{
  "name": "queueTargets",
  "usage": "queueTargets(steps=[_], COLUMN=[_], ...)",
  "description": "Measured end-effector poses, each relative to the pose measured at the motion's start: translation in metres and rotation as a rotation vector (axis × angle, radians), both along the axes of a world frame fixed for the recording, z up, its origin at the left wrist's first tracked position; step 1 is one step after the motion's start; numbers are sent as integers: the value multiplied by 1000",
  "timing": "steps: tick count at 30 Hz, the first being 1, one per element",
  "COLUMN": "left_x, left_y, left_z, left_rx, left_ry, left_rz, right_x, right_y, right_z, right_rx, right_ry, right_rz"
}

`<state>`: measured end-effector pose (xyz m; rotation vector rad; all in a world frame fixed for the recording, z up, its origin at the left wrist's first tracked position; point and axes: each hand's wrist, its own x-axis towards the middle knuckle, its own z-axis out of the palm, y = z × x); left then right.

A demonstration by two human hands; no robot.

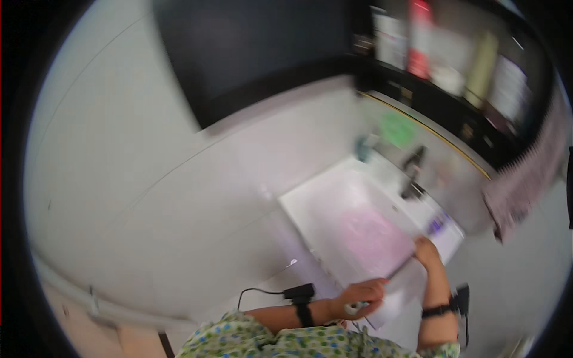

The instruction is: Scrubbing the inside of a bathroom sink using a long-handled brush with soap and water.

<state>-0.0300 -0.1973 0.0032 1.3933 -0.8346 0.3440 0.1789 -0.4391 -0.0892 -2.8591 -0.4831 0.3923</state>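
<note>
A person's right hand (427, 252) bends over the near side of a white washbasin (293, 196), fingers at the edge of a flat pink patch (376, 235) that lies in the bowl; blur makes it impossible to tell whether they grip it, or whether it is cloth or tinted water. The left hand (363, 293), nearer the body, has its fingers drawn together just beside the near edge, a small white item (356, 308) at its palm side; whether it is pinched cannot be told. Black straps band both forearms below patterned sleeves. Behind the bowl stand a dark faucet (413, 186) and a teal bottle (362, 149), with a purple item (437, 225) at the right corner. A pink towel (522, 191) hangs at right, below dark shelves (444, 89) of containers.
</note>
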Motion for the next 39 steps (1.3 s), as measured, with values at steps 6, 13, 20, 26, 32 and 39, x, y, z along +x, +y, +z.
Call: queueTargets(steps=[6, 13, 20, 26, 32, 39], left_x=[-7, 8, 17, 16, -9, -35], left_y=[26, 50, 43, 60, 99, 153], left_z=[13, 10, -7, -4, 27, 41], left_rx=[-140, -232, -298, -265, -228, -387], left_ry=[-23, -16, 145, 200, 139, 435], left_rz=[-41, -79, -46, -118, -163, -154], right_x=[-49, -99, -81, -105, -141, -199], right_y=[-10, 38, 47, 43, 90, 137], right_z=[37, 54, 41, 33, 52, 53], right_rx=[-414, 96, 164, 65, 120, 252], right_ry=[-276, -393, -576, -719, -583, -537], right_rz=[-243, -246, -87, -129, -211, -255])
